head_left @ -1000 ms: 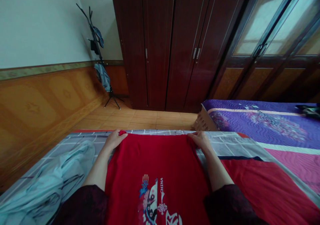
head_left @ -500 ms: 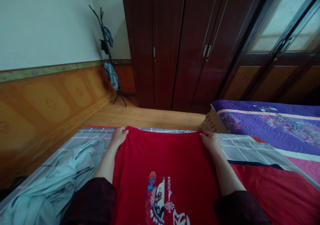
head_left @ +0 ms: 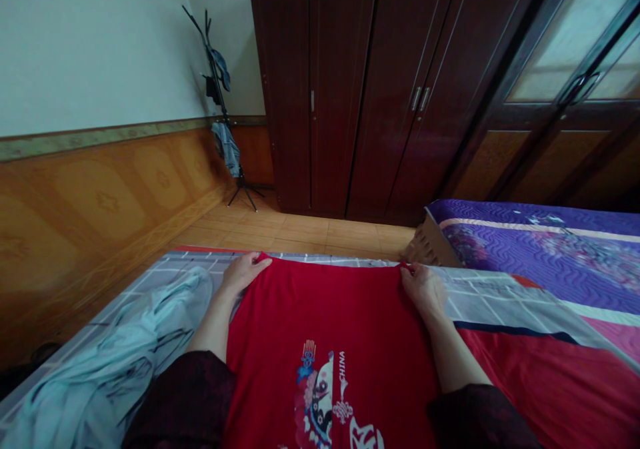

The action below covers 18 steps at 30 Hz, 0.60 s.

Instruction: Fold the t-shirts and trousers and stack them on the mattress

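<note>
A red T-shirt [head_left: 340, 316] with a printed mask figure and the word CHINA lies spread before me on the bed, its lower part cut off by the bottom of the view. My left hand [head_left: 245, 272] pinches its far left corner. The far right corner is gripped by my right hand [head_left: 423, 289], thumb and fingers pressed together on the cloth. Between them the far edge runs nearly straight, with small folds close to the left hand.
A crumpled pale blue garment [head_left: 145, 342] lies left of the shirt on the checked bedsheet [head_left: 175, 266]. At right is more red cloth [head_left: 550, 382] with a navy edge. Beyond stand a purple-covered bed [head_left: 540, 249], a dark wardrobe [head_left: 345, 102] and a coat rack [head_left: 215, 76].
My left hand has shifted slightly right along the shirt's far edge, its fingers now reaching further over the cloth. The right hand stays at its corner. The view has turned slightly left.
</note>
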Each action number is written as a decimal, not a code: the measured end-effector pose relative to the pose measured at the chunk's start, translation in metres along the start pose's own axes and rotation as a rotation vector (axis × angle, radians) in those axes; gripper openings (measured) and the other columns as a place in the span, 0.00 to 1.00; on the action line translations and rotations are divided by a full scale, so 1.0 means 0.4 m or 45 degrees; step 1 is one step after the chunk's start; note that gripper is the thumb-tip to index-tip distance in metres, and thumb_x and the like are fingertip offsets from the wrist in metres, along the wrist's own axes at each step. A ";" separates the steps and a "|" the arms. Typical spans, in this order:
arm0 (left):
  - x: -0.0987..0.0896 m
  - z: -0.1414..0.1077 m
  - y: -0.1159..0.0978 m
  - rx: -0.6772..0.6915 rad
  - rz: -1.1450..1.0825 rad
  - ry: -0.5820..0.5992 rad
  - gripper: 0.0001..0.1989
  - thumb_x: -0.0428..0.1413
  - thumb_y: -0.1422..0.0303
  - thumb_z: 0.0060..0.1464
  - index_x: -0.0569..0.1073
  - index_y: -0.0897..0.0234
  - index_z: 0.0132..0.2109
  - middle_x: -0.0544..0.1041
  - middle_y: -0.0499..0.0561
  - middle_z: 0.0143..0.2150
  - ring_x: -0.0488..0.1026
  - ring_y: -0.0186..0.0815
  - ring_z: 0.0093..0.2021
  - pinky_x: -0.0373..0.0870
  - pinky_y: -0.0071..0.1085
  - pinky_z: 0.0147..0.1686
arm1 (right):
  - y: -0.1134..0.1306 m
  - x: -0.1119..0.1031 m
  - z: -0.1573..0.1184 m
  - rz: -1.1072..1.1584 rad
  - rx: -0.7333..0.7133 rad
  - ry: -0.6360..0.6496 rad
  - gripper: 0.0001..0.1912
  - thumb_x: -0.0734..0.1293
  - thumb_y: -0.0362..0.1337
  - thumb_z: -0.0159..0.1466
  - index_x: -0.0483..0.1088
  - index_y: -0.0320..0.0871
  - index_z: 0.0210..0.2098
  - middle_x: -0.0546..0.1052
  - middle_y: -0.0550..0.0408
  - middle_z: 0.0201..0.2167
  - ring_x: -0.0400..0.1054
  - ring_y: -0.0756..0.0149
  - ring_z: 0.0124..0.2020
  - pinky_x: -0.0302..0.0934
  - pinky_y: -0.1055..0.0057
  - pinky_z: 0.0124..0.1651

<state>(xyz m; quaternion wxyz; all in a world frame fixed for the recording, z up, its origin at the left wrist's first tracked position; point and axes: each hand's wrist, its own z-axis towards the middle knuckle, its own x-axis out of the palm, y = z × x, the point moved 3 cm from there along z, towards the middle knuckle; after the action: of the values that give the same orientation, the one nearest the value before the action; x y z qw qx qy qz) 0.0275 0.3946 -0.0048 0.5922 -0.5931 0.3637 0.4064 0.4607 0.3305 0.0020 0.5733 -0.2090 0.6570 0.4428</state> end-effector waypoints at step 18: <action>-0.011 -0.023 -0.020 -0.061 0.161 -0.106 0.18 0.53 0.55 0.55 0.68 0.61 0.47 0.77 0.54 0.41 0.74 0.42 0.42 0.63 0.30 0.35 | 0.001 0.000 0.010 0.133 -0.043 -0.009 0.22 0.58 0.49 0.62 0.75 0.43 0.43 0.77 0.41 0.38 0.71 0.49 0.42 0.59 0.65 0.36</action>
<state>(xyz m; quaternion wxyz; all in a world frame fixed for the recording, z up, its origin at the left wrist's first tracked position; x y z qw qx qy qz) 0.0336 0.3855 0.0022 0.5654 -0.5657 0.3657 0.4760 0.4628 0.3340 0.0021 0.5480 -0.1825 0.6573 0.4841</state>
